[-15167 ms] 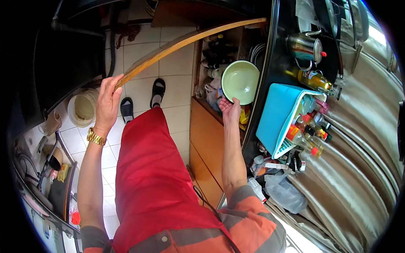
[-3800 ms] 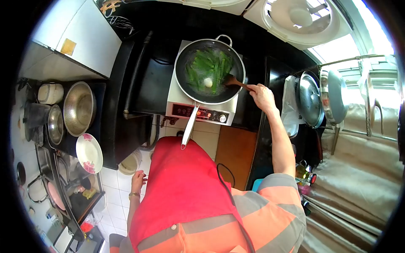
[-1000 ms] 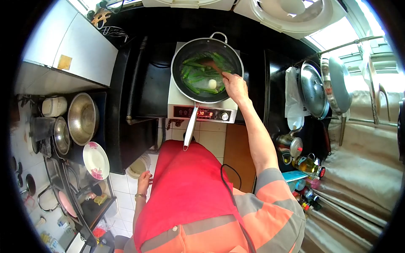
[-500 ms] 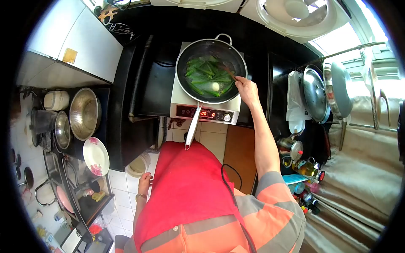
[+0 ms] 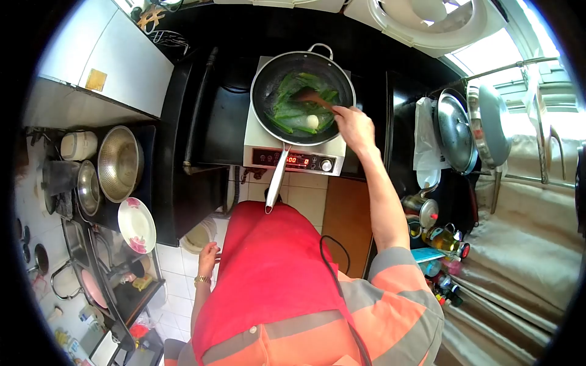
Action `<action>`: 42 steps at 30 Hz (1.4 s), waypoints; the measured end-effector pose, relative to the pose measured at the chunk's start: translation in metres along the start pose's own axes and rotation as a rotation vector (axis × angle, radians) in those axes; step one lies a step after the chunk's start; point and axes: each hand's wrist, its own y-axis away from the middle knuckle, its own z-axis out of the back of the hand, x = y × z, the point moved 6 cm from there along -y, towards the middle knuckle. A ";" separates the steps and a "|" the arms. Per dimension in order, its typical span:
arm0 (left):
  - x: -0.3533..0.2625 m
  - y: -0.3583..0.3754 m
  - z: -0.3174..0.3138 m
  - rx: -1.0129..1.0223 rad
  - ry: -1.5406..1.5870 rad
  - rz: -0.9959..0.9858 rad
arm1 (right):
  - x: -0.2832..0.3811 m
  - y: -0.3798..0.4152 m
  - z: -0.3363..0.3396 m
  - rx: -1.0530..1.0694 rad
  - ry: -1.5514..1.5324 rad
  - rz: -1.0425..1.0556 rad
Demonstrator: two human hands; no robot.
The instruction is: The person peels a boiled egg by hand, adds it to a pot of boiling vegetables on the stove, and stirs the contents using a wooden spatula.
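My right hand [image 5: 355,127] is closed round the handle of a wooden spatula [image 5: 317,99], whose blade dips among green leafy vegetables [image 5: 287,108] in a dark wok [image 5: 264,97]. Steam blurs part of the food. A small white round piece [image 5: 312,121] sits near the wok's front side. Beneath the wok is an induction cooker [image 5: 253,141] with a lit red display. The wok's long metal handle [image 5: 278,183] points toward my body, untouched. My left hand [image 5: 208,259] hangs low beside my red apron [image 5: 268,268], fingers loosely bent and apart, with nothing visible in it.
To the left are a perforated metal basin [image 5: 120,165], a flowered plate [image 5: 137,226] and a rack [image 5: 143,299]. On the right, pan lids [image 5: 455,131] hang from a rail, above a kettle [image 5: 421,212] and an oil bottle [image 5: 441,240]. A bucket [image 5: 198,236] stands on the floor.
The spatula has swept left through the wok, and its blade now shows more. The vegetables have shifted and bunched differently. My left hand stays low at my side.
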 end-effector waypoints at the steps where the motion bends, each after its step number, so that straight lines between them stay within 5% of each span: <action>1: 0.002 0.000 0.001 0.003 -0.005 -0.002 | -0.005 0.007 0.015 -0.012 -0.004 -0.019; 8: 0.055 -0.025 0.024 0.026 -0.014 0.030 | -0.023 0.049 0.100 0.025 0.220 0.059; 13: 0.044 -0.022 0.024 -0.006 -0.034 0.044 | -0.025 0.052 0.093 0.128 0.332 0.072; 20: 0.014 -0.008 0.006 0.003 -0.019 -0.017 | -0.037 0.013 0.014 0.063 0.053 0.070; 26: 0.026 -0.001 0.006 0.001 0.016 0.019 | 0.006 0.017 0.042 0.015 -0.088 0.102; 30: 0.050 -0.007 0.013 0.016 0.022 0.005 | 0.010 0.038 0.063 0.083 -0.121 0.130; 33: 0.072 -0.017 0.019 0.001 0.069 0.010 | 0.020 0.063 0.065 0.362 -0.252 -0.044; 42: 0.050 -0.022 0.010 0.023 0.061 -0.008 | 0.017 0.061 -0.027 0.051 -0.195 0.046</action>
